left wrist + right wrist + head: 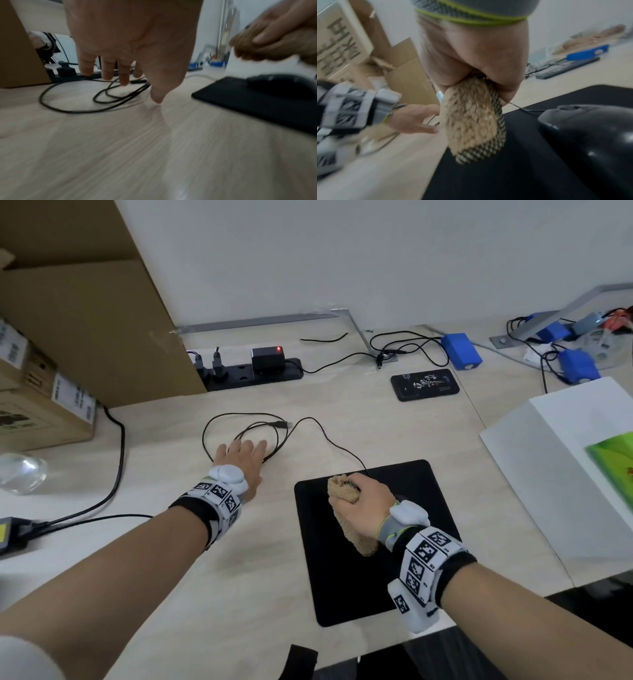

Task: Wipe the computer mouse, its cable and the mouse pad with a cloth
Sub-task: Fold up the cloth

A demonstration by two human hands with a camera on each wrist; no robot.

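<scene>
A black mouse pad (359, 577) lies on the pale wooden desk. My right hand (361, 503) hovers over its far part and grips a bunched tan cloth (344, 489); one end hangs below the fist (471, 121). In the head view this hand hides the black mouse (590, 128), which sits on the pad (505, 175) right of the cloth. The thin black cable (329, 440) runs from the mouse to a loose coil (239, 436) ending in a USB plug (282, 424). My left hand (245, 455) is over the coil with fingers (107, 73) straight, holding nothing.
A black power strip (253, 371) and cardboard boxes (85, 320) stand at the back left. A phone (424, 384) and blue boxes (460, 350) with wires lie at the back right. A white box (565, 474) borders the pad's right. A black adapter (10, 534) lies far left.
</scene>
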